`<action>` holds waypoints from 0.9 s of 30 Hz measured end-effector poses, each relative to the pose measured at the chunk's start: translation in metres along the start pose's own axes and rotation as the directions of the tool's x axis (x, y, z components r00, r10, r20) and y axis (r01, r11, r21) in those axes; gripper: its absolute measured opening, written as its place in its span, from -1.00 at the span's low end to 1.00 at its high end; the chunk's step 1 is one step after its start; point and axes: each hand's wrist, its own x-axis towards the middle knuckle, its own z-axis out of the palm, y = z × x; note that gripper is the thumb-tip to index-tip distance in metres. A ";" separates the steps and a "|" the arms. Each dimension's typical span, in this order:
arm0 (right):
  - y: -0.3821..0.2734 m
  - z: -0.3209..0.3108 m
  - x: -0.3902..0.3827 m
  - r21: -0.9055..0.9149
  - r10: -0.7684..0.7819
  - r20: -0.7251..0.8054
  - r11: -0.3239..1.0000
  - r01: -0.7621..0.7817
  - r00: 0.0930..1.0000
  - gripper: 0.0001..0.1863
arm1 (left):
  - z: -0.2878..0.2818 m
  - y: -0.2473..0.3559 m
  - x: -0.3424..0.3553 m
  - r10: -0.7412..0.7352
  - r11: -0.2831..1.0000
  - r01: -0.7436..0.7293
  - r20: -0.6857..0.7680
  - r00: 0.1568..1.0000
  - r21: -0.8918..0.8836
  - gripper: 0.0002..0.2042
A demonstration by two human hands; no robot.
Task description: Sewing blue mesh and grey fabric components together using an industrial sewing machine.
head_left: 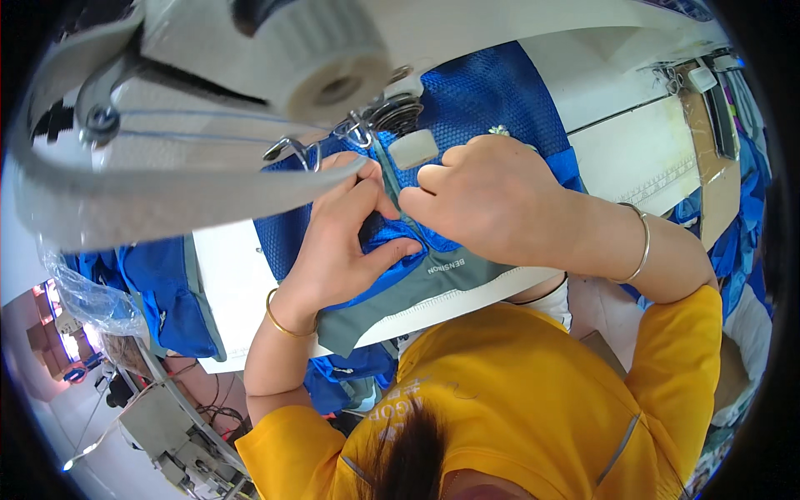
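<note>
A blue textured fabric piece [492,83] with a grey lower panel [383,302] lies on the sewing machine's white bed. A narrow grey-green strip runs up its middle toward the machine head. My left hand [337,242] grips the blue fabric left of this strip, its thumb and curled fingers around a raised fold. On the strip's other side, my right hand [492,200] is closed, with its knuckles up and fingertips tucked against the fabric. What those fingertips pinch is hidden. The sewing machine [333,67] covers the stitching spot just beyond both hands.
A pale curved machine part [192,204] reaches across the left, close to my left hand. Blue sewn pieces [167,296] and clear plastic [100,292] lie at the table's left. Scissors [667,79] and brown cardboard [712,158] are at far right, beside more blue fabric.
</note>
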 end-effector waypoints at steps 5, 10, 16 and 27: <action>0.005 -0.001 -0.002 -0.013 0.037 0.043 0.999 -0.037 0.998 -0.89 | 0.004 -0.003 -0.001 0.010 1.000 -0.010 -0.043 0.999 -0.014 -0.56; 0.008 -0.004 0.004 0.043 -0.073 -0.015 0.996 0.073 0.997 -0.90 | 0.004 -0.004 -0.001 0.007 1.000 -0.007 -0.036 0.999 -0.011 -0.56; 0.007 0.000 0.012 0.085 -0.086 -0.002 0.993 0.086 0.996 -0.88 | 0.003 -0.001 0.000 0.004 1.000 -0.004 -0.042 0.999 -0.005 -0.56; 0.000 -0.020 0.028 -0.015 -0.153 0.261 0.986 0.163 0.953 -0.88 | 0.005 -0.002 -0.001 0.024 1.000 -0.024 -0.062 0.998 -0.006 -0.57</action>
